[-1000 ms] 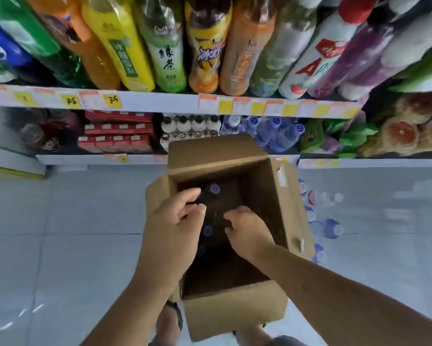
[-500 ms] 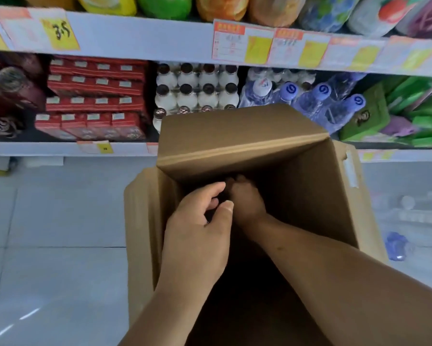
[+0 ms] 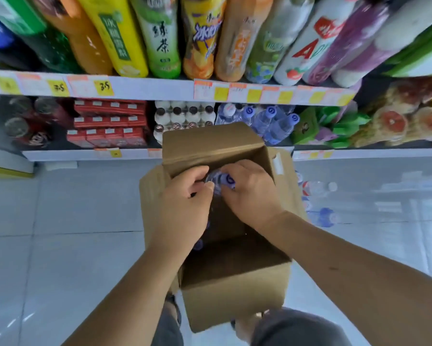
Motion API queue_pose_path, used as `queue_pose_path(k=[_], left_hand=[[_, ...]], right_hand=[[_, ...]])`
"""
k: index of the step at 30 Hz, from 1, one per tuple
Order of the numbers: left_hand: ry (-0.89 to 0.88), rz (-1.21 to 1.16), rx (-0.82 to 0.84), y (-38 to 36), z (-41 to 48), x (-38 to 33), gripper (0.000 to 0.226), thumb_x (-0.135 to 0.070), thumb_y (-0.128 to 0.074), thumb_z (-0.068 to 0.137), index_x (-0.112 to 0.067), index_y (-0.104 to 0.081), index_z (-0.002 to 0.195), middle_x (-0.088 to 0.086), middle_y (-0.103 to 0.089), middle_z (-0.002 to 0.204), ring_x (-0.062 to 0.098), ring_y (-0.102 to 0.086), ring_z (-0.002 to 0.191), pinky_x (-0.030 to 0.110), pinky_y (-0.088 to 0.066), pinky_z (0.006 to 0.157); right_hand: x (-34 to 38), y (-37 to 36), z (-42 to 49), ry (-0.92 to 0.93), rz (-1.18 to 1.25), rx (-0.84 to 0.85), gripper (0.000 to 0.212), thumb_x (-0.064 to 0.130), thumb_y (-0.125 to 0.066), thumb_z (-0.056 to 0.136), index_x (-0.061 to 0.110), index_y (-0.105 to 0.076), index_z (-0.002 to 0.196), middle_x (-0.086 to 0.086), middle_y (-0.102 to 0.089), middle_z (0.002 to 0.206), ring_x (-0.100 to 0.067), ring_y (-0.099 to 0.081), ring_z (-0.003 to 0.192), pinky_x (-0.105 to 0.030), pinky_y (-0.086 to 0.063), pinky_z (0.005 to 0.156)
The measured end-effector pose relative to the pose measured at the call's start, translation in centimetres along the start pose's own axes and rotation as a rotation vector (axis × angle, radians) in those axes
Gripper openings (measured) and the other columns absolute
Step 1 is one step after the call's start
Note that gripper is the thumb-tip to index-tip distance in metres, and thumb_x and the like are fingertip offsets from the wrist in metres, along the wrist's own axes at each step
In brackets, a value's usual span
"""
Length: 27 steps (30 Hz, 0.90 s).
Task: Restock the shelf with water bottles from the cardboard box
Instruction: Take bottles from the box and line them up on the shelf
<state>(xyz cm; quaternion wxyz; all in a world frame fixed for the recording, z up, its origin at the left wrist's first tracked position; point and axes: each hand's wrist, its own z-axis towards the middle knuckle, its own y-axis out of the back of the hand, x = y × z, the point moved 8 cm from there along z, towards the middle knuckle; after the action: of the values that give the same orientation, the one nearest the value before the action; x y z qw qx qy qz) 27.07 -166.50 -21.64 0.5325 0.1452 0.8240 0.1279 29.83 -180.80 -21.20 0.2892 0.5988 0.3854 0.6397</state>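
- My left hand (image 3: 185,198) has its fingers curled round a purple-capped water bottle (image 3: 225,182), and my right hand (image 3: 253,189) curls over it from the other side.
- It may be two bottles; the hands cover too much.
- The bottle is at the mouth of the open cardboard box (image 3: 235,295).
- Just behind the box, the bottom shelf (image 3: 359,153) holds shelved water bottles (image 3: 275,126).
- Loose bottles (image 3: 322,217) lie on the floor to its right.

Top row: big drink bottles, a yellow one (image 3: 117,38), a green tea one (image 3: 160,41), an orange one (image 3: 240,43). Yellow price tags (image 3: 102,87) below them. Lower row, left to right: dark cans (image 3: 27,121), stacked red cartons (image 3: 110,123), white dark-capped bottles (image 3: 185,116), green packs (image 3: 334,126), grapefruit-print packs (image 3: 397,121). Grey tiled floor (image 3: 60,208).
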Motion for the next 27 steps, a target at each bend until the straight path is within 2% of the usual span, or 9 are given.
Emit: queue_pose_path(k=[4, 7, 9, 12, 16, 19, 21, 25, 27], left_hand=[[-0.086, -0.130, -0.013, 3.7, -4.0, -8.3, 0.033, -0.019, -0.058, 0.092, -0.044, -0.071, 0.111, -0.025, -0.073, 0.106, -0.006, -0.065, 0.108, 0.024, -0.049, 0.100], [-0.085, -0.277, 0.089, 6.1, -7.2, -16.2, 0.032, -0.009, -0.053, 0.098, -0.024, -0.073, 0.119, -0.005, -0.074, 0.117, 0.009, -0.065, 0.115, 0.036, -0.046, 0.108], [-0.159, -0.372, 0.166, 7.9, -9.6, -22.7, 0.029, -0.003, -0.049, 0.099, -0.009, -0.073, 0.114, 0.000, -0.077, 0.108, 0.009, -0.069, 0.105, 0.028, -0.052, 0.097], [-0.255, -0.378, 0.198, 11.5, -13.3, -32.4, 0.032, -0.025, -0.051, 0.099, -0.035, -0.078, 0.083, -0.024, -0.074, 0.079, -0.011, -0.067, 0.074, 0.008, -0.050, 0.065], [-0.446, -0.431, 0.301, 15.9, -17.3, -43.5, 0.037, -0.030, -0.051, 0.096, -0.038, -0.078, 0.071, -0.024, -0.073, 0.074, -0.011, -0.066, 0.074, 0.014, -0.048, 0.076], [-0.642, -0.449, 0.430, 18.7, -20.3, -51.3, 0.025, -0.049, -0.058, 0.094, -0.037, -0.080, 0.089, -0.015, -0.077, 0.092, 0.003, -0.071, 0.093, 0.020, -0.052, 0.083], [-0.742, -0.445, 0.476, 20.5, -21.9, -55.5, 0.044, -0.065, -0.062, 0.084, -0.031, -0.076, 0.107, -0.005, -0.075, 0.113, 0.018, -0.068, 0.112, 0.035, -0.052, 0.095], [-0.953, -0.440, 0.523, 23.4, -25.1, -63.2, 0.041, -0.053, -0.065, 0.088, -0.038, -0.064, 0.126, -0.008, -0.070, 0.126, 0.011, -0.065, 0.117, 0.032, -0.053, 0.096], [-1.023, -0.453, 0.515, 24.6, -25.9, -65.9, 0.055, -0.050, -0.071, 0.084, -0.035, -0.057, 0.135, -0.002, -0.065, 0.134, 0.022, -0.059, 0.127, 0.051, -0.048, 0.103]], right_hand=[[7.2, 12.1, -1.9, 0.039, 0.062, -0.088, 0.020, 0.007, -0.064, 0.070, 0.006, -0.072, 0.088, -0.007, -0.063, 0.080, -0.028, -0.058, 0.075, -0.042, -0.049, 0.066], [14.0, 22.5, -3.0, 0.127, 0.084, -0.161, 0.020, 0.006, -0.068, 0.067, 0.007, -0.072, 0.087, -0.003, -0.063, 0.075, -0.021, -0.056, 0.074, -0.037, -0.047, 0.066], [18.6, 29.7, -3.6, 0.143, 0.100, -0.213, 0.023, 0.008, -0.070, 0.068, 0.008, -0.073, 0.090, -0.003, -0.067, 0.080, -0.015, -0.058, 0.076, -0.028, -0.048, 0.070], [25.0, 39.9, -4.3, 0.163, 0.126, -0.293, 0.029, 0.015, -0.069, 0.070, 0.014, -0.074, 0.098, 0.010, -0.061, 0.083, 0.003, -0.051, 0.072, -0.005, -0.040, 0.071], [32.3, 51.3, -4.7, 0.204, 0.218, -0.393, 0.026, 0.019, -0.071, 0.074, 0.017, -0.074, 0.099, 0.010, -0.065, 0.082, 0.006, -0.055, 0.069, -0.008, -0.043, 0.067], [36.9, 58.6, -4.3, 0.241, 0.323, -0.456, 0.021, 0.012, -0.073, 0.074, 0.017, -0.075, 0.095, 0.003, -0.071, 0.081, -0.002, -0.060, 0.069, -0.024, -0.053, 0.066], [39.9, 62.7, -3.9, 0.294, 0.334, -0.509, 0.016, 0.009, -0.073, 0.075, 0.012, -0.076, 0.090, -0.003, -0.071, 0.077, -0.003, -0.058, 0.064, -0.028, -0.052, 0.063], [44.5, 69.2, -3.1, 0.307, 0.371, -0.611, 0.007, 0.013, -0.075, 0.075, 0.010, -0.074, 0.081, -0.013, -0.070, 0.072, -0.005, -0.053, 0.059, -0.028, -0.048, 0.058], [46.3, 71.4, -2.8, 0.302, 0.342, -0.656, 0.007, 0.019, -0.076, 0.074, 0.015, -0.074, 0.079, -0.007, -0.067, 0.064, -0.003, -0.052, 0.056, -0.026, -0.046, 0.057]])
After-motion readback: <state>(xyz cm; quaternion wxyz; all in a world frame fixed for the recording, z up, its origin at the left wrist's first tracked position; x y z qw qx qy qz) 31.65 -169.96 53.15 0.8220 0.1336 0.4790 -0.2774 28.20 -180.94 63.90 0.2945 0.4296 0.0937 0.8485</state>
